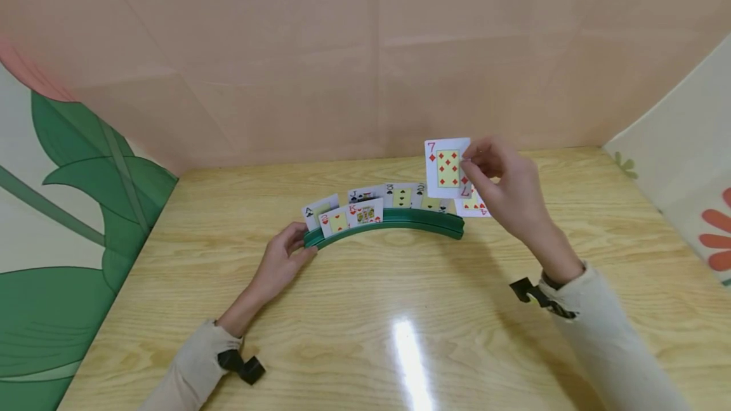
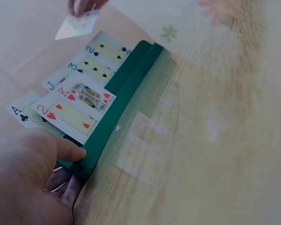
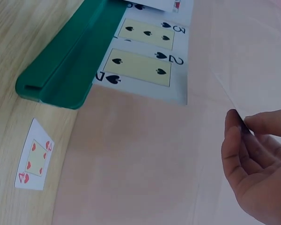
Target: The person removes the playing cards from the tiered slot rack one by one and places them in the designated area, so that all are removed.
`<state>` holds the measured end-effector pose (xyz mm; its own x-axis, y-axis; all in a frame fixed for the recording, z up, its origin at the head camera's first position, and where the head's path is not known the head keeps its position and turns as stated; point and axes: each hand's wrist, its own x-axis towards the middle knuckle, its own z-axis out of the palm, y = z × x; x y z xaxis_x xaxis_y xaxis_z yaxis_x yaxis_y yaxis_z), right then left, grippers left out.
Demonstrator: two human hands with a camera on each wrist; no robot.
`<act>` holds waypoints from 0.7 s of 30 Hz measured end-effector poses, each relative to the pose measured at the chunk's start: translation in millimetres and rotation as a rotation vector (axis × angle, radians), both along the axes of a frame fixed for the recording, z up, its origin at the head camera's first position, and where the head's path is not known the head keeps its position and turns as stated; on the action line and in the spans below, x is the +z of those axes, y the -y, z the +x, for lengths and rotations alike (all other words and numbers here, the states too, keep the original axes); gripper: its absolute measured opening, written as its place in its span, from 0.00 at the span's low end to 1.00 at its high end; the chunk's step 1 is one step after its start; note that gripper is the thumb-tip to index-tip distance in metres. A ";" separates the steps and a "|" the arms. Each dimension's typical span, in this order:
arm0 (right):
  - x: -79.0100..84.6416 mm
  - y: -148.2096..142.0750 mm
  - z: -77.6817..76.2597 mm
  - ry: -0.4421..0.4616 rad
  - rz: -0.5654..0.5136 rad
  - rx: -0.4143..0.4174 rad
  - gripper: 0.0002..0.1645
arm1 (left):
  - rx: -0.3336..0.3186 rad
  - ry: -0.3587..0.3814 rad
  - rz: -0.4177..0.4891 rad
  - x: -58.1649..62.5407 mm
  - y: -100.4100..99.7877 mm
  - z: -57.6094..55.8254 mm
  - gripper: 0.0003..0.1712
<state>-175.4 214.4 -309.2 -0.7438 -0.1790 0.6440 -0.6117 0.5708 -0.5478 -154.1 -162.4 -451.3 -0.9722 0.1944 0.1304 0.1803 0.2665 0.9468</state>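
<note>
A curved green card holder (image 1: 414,216) stands on the table, and my left hand (image 1: 280,259) grips its left end with the thumb (image 2: 70,151) on the front side. In its slots, cards stand upright: an ace of clubs (image 2: 24,111), a two of hearts (image 2: 68,117), a king of hearts (image 2: 88,97), a black jack (image 1: 356,195), a three of spades (image 3: 147,33) and a two of spades (image 3: 139,68). Above the holder's right end, my right hand (image 1: 508,192) pinches a seven of diamonds (image 1: 447,167) by its right edge, face toward the head camera.
A four of hearts (image 3: 35,159) lies face up on the wooden table (image 1: 354,309), just beyond the holder's right end. A pinkish cloth wall (image 1: 285,68) rises behind the table. Flower-patterned panels (image 1: 674,163) stand at both sides.
</note>
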 end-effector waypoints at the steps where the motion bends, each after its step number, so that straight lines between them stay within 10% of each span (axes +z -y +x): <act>1: 0.1 -1.1 -0.5 -0.008 0.008 -0.009 0.08 | 0.001 0.000 0.002 0.1 -0.1 0.1 0.18; 21: 2.9 -19.0 -6.5 0.027 0.029 -0.087 0.07 | 0.002 -0.024 0.002 -0.7 -0.3 -0.1 0.20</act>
